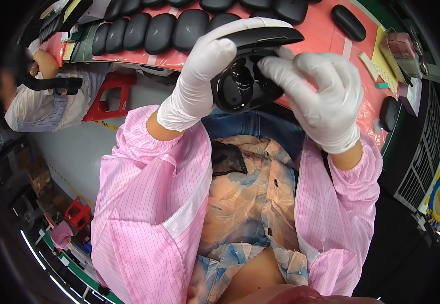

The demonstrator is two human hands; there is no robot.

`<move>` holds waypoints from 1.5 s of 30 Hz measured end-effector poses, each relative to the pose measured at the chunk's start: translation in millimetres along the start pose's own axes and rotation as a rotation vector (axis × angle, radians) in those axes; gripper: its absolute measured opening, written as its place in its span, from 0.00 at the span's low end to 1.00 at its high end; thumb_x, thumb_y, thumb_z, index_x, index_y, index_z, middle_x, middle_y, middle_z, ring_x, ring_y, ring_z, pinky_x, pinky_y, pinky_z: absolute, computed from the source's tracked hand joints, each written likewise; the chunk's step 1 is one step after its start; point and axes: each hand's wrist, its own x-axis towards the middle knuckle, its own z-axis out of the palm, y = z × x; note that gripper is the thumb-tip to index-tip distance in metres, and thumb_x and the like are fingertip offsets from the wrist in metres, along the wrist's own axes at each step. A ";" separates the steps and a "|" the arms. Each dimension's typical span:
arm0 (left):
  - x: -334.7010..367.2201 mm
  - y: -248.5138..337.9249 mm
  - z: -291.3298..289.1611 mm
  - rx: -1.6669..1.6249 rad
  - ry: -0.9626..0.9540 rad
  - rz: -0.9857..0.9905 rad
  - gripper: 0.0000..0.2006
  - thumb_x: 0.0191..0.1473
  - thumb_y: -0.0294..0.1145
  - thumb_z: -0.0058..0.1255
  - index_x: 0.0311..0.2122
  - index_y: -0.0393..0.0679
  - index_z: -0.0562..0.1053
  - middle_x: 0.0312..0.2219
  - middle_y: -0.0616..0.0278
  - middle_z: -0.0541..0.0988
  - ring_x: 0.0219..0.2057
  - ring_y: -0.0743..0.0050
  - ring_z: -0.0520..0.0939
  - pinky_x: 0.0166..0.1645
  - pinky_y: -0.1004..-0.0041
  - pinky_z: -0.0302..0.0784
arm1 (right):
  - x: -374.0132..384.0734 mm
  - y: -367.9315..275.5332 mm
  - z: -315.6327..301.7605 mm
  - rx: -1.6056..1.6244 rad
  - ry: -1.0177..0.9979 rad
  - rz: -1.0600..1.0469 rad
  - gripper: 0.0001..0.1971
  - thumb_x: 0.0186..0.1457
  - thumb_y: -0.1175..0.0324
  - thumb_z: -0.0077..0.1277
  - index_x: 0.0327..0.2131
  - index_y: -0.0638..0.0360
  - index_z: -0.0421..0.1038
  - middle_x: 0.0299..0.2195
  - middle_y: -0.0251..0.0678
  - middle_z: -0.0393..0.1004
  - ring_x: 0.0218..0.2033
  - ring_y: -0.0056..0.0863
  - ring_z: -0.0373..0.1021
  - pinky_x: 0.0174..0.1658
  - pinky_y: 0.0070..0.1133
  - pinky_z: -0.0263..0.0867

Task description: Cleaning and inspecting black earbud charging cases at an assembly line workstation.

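Note:
My gloved left hand (199, 71) grips a glossy black earbud case (235, 104), its thumb by the hinge side and its fingers behind the raised lid (265, 36). The case is open and tilted toward me. A shiny black earbud-like piece (241, 76) sits in its left well. From the right, my gloved right hand (326, 91) reaches in with thumb and forefinger close together at the right well. Its other fingers are curled. Whatever lies between those fingertips is hidden by the glove and lid.
Rows of closed black cases (160, 33) stand on the pink-covered table (326, 35). Single cases lie at the right, one far (348, 23) and one near the edge (389, 114). A yellow sheet (384, 55) lies there too. A co-worker (52, 109) sits at left beside a red stool (111, 96).

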 end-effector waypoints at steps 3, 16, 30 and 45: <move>-0.2 0.7 -2.0 -0.140 0.004 -0.035 0.34 0.54 0.55 0.43 0.55 0.33 0.67 0.43 0.53 0.77 0.43 0.69 0.79 0.48 0.72 0.75 | -0.1 8.1 -5.5 -0.017 -0.020 0.051 0.18 0.36 0.82 0.58 0.35 0.50 0.80 0.27 0.29 0.70 0.27 0.27 0.67 0.28 0.22 0.61; 6.0 -0.8 1.0 -0.128 0.015 -0.040 0.28 0.57 0.52 0.41 0.52 0.37 0.70 0.40 0.55 0.79 0.40 0.70 0.79 0.48 0.72 0.74 | 0.2 7.2 -12.3 0.260 0.028 0.054 0.17 0.37 0.78 0.59 0.35 0.48 0.80 0.26 0.27 0.69 0.25 0.27 0.65 0.28 0.23 0.60; 8.7 -8.9 14.6 -0.582 0.160 -0.531 0.34 0.57 0.65 0.39 0.50 0.41 0.69 0.40 0.55 0.78 0.38 0.51 0.83 0.45 0.59 0.81 | -8.9 38.1 -1.4 0.454 0.210 0.290 0.18 0.44 0.88 0.50 0.41 0.64 0.76 0.34 0.33 0.75 0.31 0.24 0.72 0.33 0.19 0.67; 12.3 -18.9 22.1 -0.603 0.179 -0.582 0.33 0.59 0.62 0.36 0.52 0.38 0.68 0.42 0.48 0.78 0.41 0.53 0.83 0.46 0.51 0.81 | -1.0 39.8 -18.1 0.143 -0.080 0.111 0.20 0.40 0.83 0.53 0.37 0.50 0.78 0.29 0.32 0.69 0.29 0.31 0.68 0.31 0.25 0.64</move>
